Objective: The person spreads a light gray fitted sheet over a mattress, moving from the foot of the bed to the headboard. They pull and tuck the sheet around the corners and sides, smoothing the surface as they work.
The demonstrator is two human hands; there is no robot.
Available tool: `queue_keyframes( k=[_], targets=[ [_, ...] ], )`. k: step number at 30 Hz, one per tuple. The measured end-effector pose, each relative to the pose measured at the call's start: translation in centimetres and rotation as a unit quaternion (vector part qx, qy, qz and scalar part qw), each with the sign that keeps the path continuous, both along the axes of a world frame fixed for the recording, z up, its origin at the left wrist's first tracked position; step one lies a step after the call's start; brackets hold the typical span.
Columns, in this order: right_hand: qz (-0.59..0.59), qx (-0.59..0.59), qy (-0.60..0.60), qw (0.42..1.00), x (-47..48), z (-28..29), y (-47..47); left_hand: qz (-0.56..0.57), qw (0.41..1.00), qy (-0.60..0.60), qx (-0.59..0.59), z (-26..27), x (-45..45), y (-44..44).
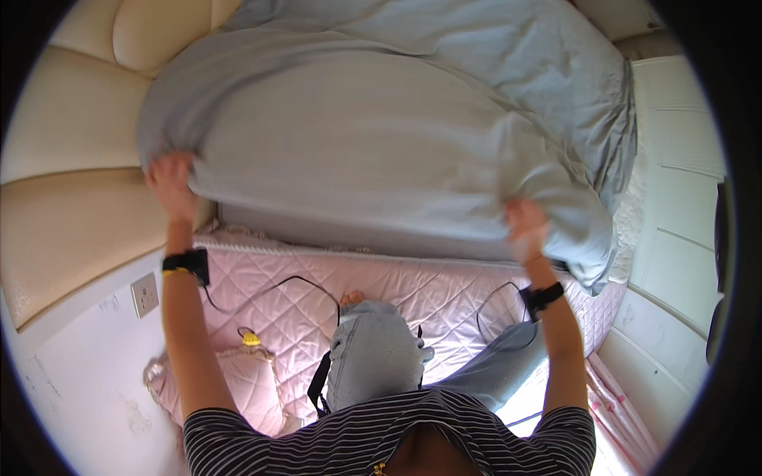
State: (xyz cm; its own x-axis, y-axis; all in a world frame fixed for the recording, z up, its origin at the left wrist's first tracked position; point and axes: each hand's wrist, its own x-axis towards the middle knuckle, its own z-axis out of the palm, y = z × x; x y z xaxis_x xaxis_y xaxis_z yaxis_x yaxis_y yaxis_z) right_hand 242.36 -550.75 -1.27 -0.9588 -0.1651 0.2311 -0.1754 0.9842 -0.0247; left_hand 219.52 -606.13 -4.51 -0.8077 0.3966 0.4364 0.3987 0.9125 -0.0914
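Note:
A grey fitted sheet or cover spreads over a mattress on the bed before me. My left hand is at the near left corner of this fabric, beside the padded headboard, its fingers blurred. My right hand is at the fabric's near edge on the right, fingers bent against it. Whether either hand grips the cloth I cannot tell for sure on the left; the right appears closed on the edge. Below the fabric's edge shows the darker grey side of the mattress. Each wrist wears a black strap with a cable.
A beige padded headboard stands at the left above a wall socket. Pink quilted bedding lies under my legs, with a pink frilled cushion and a small yellow object. Pale panels line the right side, near pink curtains.

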Motion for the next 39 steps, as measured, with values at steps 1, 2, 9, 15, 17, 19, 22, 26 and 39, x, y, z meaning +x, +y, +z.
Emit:
queue_keyframes(
  k=[1, 2, 9, 15, 17, 19, 22, 26, 39],
  targets=[
    [0.017, -0.017, -0.053, 0.998, 2.3, -3.8, -2.4, -0.015, 0.999, -0.018, -0.048, -3.7, 3.4, -1.4],
    [0.021, 0.018, -0.169, 0.985, 3.8, -7.4, -4.7, 0.019, 0.990, -0.108, -0.092, -6.8, 6.6, -2.7],
    [-0.072, -0.028, -0.511, 0.856, 4.9, -17.6, -9.4, 0.219, 0.895, -0.367, -0.127, -11.8, 12.7, -4.6],
    [-0.071, -0.074, -0.580, 0.808, 6.0, -19.1, -8.1, 0.056, 0.926, -0.362, -0.092, -12.9, 10.9, -0.8],
    [-0.048, -0.014, -0.594, 0.803, 6.8, -20.1, -8.3, 0.099, 0.863, -0.476, -0.134, -14.4, 10.9, 0.1],
    [-0.054, -0.014, -0.593, 0.803, 7.0, -20.6, -8.4, 0.245, 0.744, -0.609, -0.125, -15.7, 10.5, 1.2],
    [-0.091, -0.086, -0.610, 0.782, 6.0, -19.6, -7.8, 0.228, 0.707, -0.650, -0.160, -15.7, 8.3, 3.1],
    [-0.070, -0.190, -0.566, 0.799, 3.5, -14.5, -3.9, 0.104, 0.770, -0.616, -0.128, -12.0, 5.4, 7.5],
    [-0.315, -0.108, -0.442, 0.833, 22.8, 12.4, 31.7, -0.200, 0.860, -0.470, -0.001, 14.0, 15.0, 36.2]
  ],
)
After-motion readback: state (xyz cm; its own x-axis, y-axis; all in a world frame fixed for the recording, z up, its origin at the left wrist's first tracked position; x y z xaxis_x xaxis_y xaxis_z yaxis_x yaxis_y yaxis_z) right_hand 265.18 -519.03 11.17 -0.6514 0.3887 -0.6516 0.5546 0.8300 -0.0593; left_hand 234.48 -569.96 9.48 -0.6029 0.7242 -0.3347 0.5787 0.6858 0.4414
